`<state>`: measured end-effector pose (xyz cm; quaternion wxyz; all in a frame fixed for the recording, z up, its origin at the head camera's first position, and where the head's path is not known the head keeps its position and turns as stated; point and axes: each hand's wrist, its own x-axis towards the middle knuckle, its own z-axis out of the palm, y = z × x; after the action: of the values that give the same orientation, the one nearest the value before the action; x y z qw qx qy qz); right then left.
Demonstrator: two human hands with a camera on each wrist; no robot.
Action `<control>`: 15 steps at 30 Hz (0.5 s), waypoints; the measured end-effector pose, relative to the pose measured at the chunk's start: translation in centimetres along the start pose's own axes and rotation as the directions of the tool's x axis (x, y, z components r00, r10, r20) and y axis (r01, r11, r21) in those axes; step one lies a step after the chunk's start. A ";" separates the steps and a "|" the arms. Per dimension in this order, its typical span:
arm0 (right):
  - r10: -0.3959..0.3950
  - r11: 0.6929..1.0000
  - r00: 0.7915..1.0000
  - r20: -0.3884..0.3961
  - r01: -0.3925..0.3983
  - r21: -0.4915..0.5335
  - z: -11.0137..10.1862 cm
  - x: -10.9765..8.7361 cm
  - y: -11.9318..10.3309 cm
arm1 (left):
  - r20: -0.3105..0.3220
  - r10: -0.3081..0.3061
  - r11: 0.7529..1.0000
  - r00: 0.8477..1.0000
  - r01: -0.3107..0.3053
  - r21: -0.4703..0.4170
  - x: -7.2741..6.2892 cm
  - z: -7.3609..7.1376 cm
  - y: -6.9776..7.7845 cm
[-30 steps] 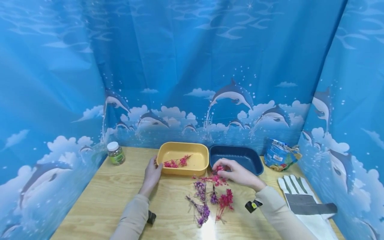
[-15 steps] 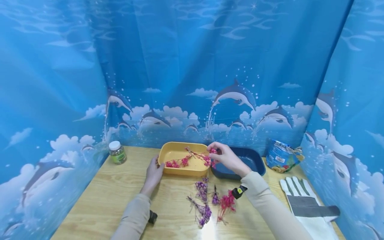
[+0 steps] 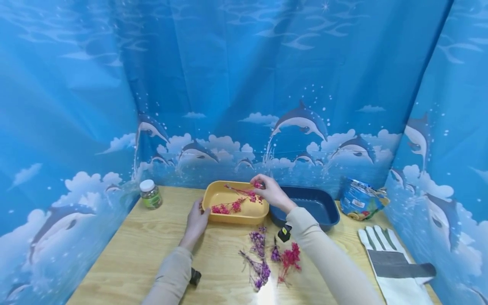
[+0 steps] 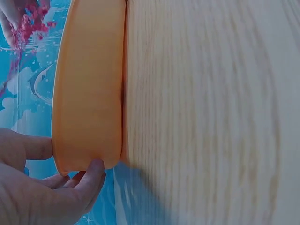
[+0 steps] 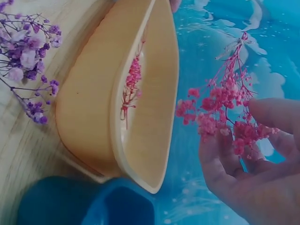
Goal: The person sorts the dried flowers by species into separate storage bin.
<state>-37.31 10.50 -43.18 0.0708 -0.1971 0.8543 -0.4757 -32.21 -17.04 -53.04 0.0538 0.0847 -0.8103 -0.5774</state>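
Note:
My left hand (image 3: 197,219) grips the left end of a yellow tub (image 3: 236,219), thumb at the rim and fingers under the outer wall in the left wrist view. My right hand (image 3: 270,191) is above the tub's right end and pinches a sprig of pink dried flowers (image 5: 225,105) by its blossoms, stems pointing away. Inside the tub lies another pink sprig (image 3: 228,206). On the table in front are purple dried flower sprigs (image 3: 261,271) and a loose pink bunch (image 3: 290,256).
Right beside the yellow tub stands a dark blue tub (image 3: 324,209). Farther right are a blue snack bag (image 3: 360,199) and a white-and-grey work glove (image 3: 394,267). A white-capped jar (image 3: 151,195) stands at the back left. A dolphin-print curtain (image 3: 228,106) surrounds the table.
My right hand has lifted the pink sprig off the table and carried it up and left over the yellow tub. The left hand keeps its hold on the tub.

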 end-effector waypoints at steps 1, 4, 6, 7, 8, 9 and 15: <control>0.001 1.000 1.000 -0.002 -0.001 -0.003 0.2 0.3 0.1 | -0.001 0.002 1.000 1.000 -0.002 0.001 0.0 0.0 0.0; 0.006 1.000 1.000 -0.011 -0.006 -0.022 0.9 1.0 0.3 | -0.006 0.005 1.000 1.000 -0.005 0.009 -0.1 0.1 -0.1; 0.006 0.999 1.000 -0.019 -0.007 -0.039 1.3 1.6 0.5 | -0.009 0.007 1.000 1.000 -0.007 0.013 -0.2 0.2 0.0; 0.006 0.999 1.000 -0.023 -0.007 -0.054 1.5 1.8 0.5 | -0.009 0.005 1.000 1.000 -0.004 0.013 -0.3 0.2 0.1; 0.005 0.997 1.000 -0.028 -0.007 -0.072 1.8 2.1 0.6 | -0.009 0.002 1.000 1.000 -0.002 0.014 -0.3 0.2 0.2; 0.004 0.996 0.999 -0.035 -0.007 -0.087 2.0 2.4 0.6 | -0.011 0.000 1.000 1.000 0.001 0.015 -0.3 0.2 0.2; -0.019 0.987 0.998 -0.055 0.010 -0.160 3.6 3.8 0.5 | -0.009 -0.008 1.000 1.000 0.008 0.016 -0.3 0.2 0.3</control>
<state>-39.76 6.36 -45.25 0.0274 -0.1948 0.8900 -0.4113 -31.96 -16.65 -52.81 0.0546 0.0910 -0.8144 -0.5706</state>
